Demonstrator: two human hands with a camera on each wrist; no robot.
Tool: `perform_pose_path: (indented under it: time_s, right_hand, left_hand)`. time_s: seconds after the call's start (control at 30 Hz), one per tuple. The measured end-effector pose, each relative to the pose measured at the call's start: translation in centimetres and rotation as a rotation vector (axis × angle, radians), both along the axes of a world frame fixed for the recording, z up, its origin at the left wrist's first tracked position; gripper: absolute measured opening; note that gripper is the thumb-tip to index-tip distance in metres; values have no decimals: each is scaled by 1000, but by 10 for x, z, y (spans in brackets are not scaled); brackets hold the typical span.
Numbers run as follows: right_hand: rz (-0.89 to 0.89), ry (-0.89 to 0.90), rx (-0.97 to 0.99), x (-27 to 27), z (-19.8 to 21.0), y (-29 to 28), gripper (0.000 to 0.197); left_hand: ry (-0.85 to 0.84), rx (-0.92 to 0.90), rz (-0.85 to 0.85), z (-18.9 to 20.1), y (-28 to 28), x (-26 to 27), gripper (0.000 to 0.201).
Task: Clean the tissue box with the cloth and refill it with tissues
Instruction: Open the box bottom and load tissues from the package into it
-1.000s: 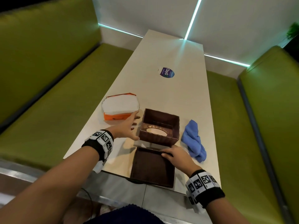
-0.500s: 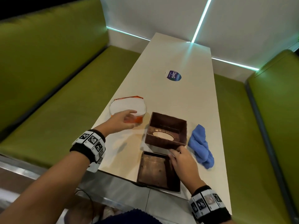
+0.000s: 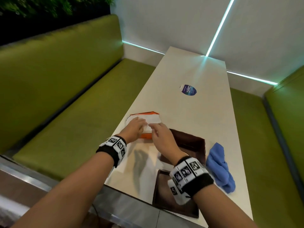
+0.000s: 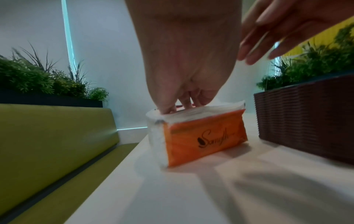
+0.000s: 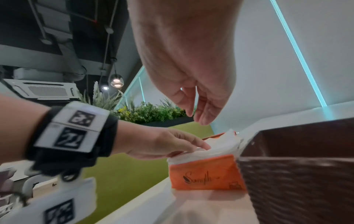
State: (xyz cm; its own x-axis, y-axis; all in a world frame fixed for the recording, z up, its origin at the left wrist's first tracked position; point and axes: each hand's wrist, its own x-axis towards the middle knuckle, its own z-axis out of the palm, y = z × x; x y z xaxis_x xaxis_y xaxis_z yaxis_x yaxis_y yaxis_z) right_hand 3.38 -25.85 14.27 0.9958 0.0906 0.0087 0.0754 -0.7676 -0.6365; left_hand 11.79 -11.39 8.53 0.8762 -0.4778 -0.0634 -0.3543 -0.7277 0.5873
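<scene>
An orange and white tissue pack [image 3: 153, 118] lies near the table's left edge. My left hand [image 3: 136, 125] lies on it, and its fairly straight fingertips [image 4: 178, 106] press into the white top; I cannot see a firm pinch. My right hand [image 3: 158, 134] hovers just right of the left one, above the pack [image 5: 205, 172]. Its relaxed fingers [image 5: 199, 112] hang down and hold nothing. The brown wicker tissue box [image 3: 189, 142] stands open side up to the right of the pack. Its flat brown base [image 3: 164, 199] lies at the near table edge. A crumpled blue cloth [image 3: 218, 168] lies right of the box.
A round purple sticker [image 3: 188, 90] sits on the white table [image 3: 197, 71] further back. Green benches [image 3: 65, 120] run along both sides, and a white wall with lit strips closes the far end. Plants stand behind the left bench.
My left hand went from beside the box to the top of the tissue pack. My right hand left the box's near rim and the base and came across to the pack.
</scene>
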Motion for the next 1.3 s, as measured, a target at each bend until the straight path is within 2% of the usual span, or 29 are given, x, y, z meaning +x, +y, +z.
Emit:
perform_pose_path:
  time_s: [0.03,0.23,0.33,0.43,0.53,0.6,0.77,0.9,1.0,1.17,1.3]
  right_hand:
    - [-8,26,-5,11,-2,4,37]
    - [59,93,-279,56,-25,21,39]
    - [46,148,-439,60,-35,27,39]
    - [29,182,-519,58,-42,32,41]
    - [-8,199,-497,58,-44,36,42]
    - [-21,243,-486,60,-41,37,47]
    - [-12,373,-556,66,-37,32,63]
    - [-26,431,-551,69,-39,31,69]
    - [-60,369,-524,66,-40,33,69]
    - [-65,206,-467,55,-44,34,50]
    - [-88,189,-376,49,-47,34,54]
  left_hand:
    - [-19,2,-14,-5,4,0,35]
    - [-17,-15,-44,-10,30,-2,38]
    - [12,-22,-46,-10,46,0,39]
    - [4,-17,-55,-7,51,5,36]
    - [-84,-25,-73,-6,49,10,26]
    - [-118,-3,-79,-8,44,14,28]
    - [23,273,-106,-2,31,21,55]
    - [129,395,-70,4,27,28,62]
    - [171,432,-43,3,28,34,66]
    - [109,472,-70,13,26,29,72]
    - [109,430,-56,16,27,25,71]
